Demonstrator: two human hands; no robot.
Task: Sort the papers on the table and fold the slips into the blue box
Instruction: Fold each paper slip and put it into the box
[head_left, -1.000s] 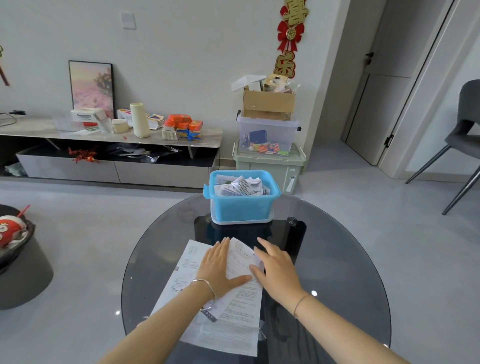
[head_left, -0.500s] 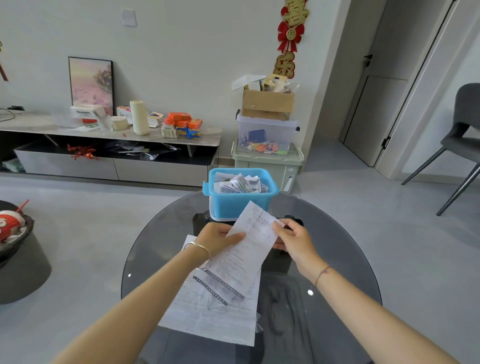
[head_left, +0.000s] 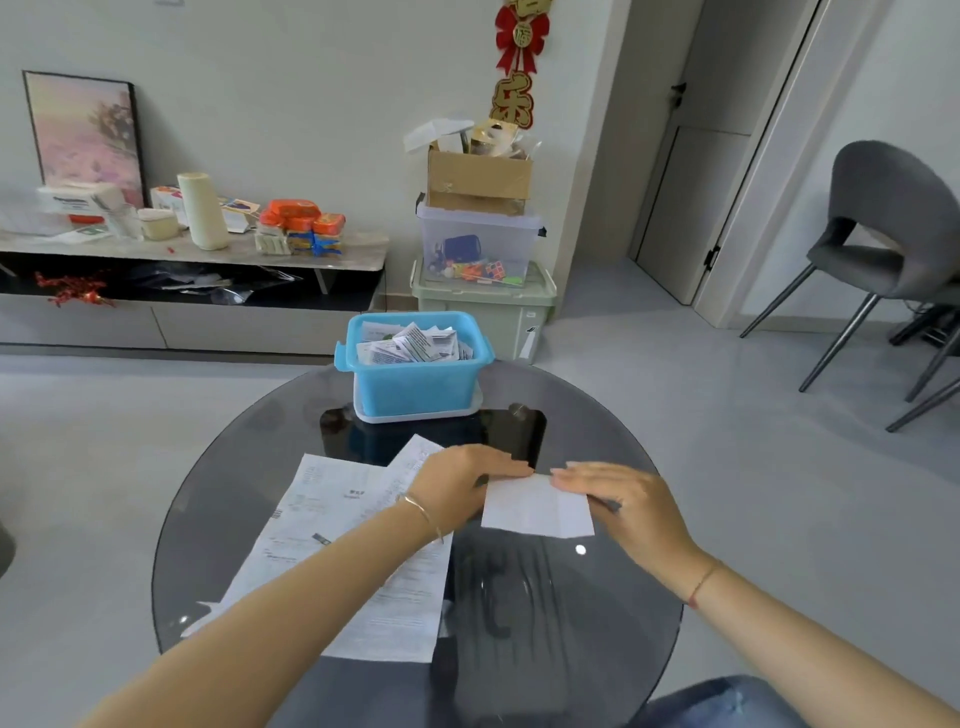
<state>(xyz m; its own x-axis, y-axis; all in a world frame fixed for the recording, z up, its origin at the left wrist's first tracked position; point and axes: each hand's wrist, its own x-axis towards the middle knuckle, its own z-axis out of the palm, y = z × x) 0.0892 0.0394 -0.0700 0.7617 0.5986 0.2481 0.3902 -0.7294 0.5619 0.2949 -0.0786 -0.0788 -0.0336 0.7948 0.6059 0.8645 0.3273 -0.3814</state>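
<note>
Two hands work at the middle of the frame, both laid on one folded slip (head_left: 535, 512) that lies flat on the round glass table (head_left: 623, 623). The left hand (head_left: 462, 488) covers the slip's upper left corner with its fingers stretched out along the top edge. The right hand (head_left: 623, 501) lies spread and flat on the upper right corner. Neither hand pinches the paper. Both bear down on it, probably to set the crease against the hard glass and stop the slip from springing open. Whether either thumb is tucked under the paper cannot be told.

Several long printed papers (head_left: 332, 530) overlap at the lower left, under the left forearm and apart from the slip, so the fold has bare glass.

Farther up, at the table's far edge, stands the blue box (head_left: 415, 387), open-topped and holding folded slips (head_left: 410, 343). It sits straight ahead of the hands, which should keep the reach short.

Stacked storage bins (head_left: 483, 306) stand on the floor beyond.
</note>
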